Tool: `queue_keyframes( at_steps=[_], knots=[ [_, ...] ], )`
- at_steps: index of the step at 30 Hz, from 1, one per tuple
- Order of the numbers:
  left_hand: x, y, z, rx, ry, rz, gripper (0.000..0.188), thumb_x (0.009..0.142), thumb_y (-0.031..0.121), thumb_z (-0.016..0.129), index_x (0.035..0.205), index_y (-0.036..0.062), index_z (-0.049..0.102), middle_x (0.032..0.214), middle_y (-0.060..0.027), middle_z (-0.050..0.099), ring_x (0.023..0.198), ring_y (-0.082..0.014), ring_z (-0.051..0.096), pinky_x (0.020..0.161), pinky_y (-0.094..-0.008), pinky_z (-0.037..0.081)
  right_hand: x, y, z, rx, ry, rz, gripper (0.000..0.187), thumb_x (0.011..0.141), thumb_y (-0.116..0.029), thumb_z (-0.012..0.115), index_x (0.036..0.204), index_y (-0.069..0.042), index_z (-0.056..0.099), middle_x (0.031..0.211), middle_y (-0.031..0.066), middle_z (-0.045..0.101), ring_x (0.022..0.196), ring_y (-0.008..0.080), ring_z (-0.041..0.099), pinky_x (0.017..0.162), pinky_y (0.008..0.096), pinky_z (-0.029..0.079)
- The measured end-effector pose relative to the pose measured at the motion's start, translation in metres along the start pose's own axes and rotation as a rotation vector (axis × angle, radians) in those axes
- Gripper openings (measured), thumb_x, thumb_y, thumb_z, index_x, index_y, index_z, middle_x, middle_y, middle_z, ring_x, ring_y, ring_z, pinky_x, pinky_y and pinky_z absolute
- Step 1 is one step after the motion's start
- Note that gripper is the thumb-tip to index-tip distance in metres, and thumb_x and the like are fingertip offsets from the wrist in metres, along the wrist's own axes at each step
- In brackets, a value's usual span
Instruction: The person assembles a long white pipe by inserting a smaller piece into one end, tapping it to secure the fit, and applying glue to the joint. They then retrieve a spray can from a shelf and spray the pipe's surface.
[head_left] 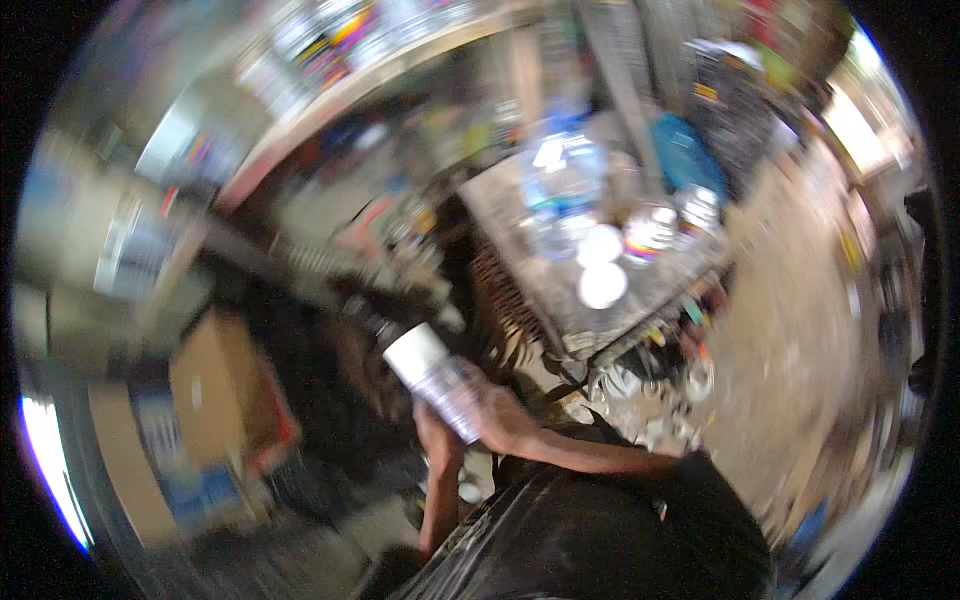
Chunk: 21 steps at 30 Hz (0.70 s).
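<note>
Between my two hands, low in the middle of the head view, is a ridged silvery cylinder [457, 398] with a plain white end [414, 352], tilted up and to the left. It looks like a can or a bottle, but blur hides which. My right hand [503, 422] is closed round its right side. Under the lower end is my left hand [436, 437], closed against it, its fingers partly hidden. A dark shape lies just beyond the white end, too smeared to name.
A worn table [620, 325] carries a large clear blue-tinted bottle [562, 180], two white round lids [602, 286] and small jars [650, 232]. Cardboard boxes [222, 392] stand left. A shelf [370, 78] with several tins runs along the upper left. Litter lies below the table.
</note>
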<state>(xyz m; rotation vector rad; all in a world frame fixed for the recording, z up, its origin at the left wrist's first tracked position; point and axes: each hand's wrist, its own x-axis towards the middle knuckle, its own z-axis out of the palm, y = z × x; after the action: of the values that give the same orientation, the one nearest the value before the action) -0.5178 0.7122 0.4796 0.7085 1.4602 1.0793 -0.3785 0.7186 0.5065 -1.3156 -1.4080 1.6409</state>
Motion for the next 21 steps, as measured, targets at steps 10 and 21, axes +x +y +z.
queue_keyframes(
  at_steps=[10, 21],
  knots=[
    [-0.235, -0.211, 0.108, -0.118, 0.313, -0.095, 0.063, 0.084, 0.032, 0.069, 0.129, -0.0007, 0.038, 0.116, -0.0124, 0.052, 0.102, -0.0204, 0.053, 0.089, -0.0343, 0.045, -0.225, 0.178, -0.074, -0.559, -0.134, -0.244, 0.039, 0.097, -0.035, 0.047, 0.098, 0.001, 0.060, 0.075, 0.0224, 0.064, 0.063, 0.0356, 0.065, 0.058, 0.0421, 0.051],
    [-0.343, -0.224, 0.120, -0.064, 0.026, 0.153, 0.107, 0.062, 0.031, 0.089, 0.144, 0.0030, 0.026, 0.134, -0.0137, 0.045, 0.124, -0.0211, 0.044, 0.105, -0.0358, 0.036, -0.312, 0.256, -0.077, -0.424, 0.149, -0.090, 0.044, 0.102, -0.025, 0.039, 0.126, 0.010, 0.052, 0.124, 0.0255, 0.055, 0.115, 0.0391, 0.050, 0.104, 0.0398, 0.036]
  ],
)
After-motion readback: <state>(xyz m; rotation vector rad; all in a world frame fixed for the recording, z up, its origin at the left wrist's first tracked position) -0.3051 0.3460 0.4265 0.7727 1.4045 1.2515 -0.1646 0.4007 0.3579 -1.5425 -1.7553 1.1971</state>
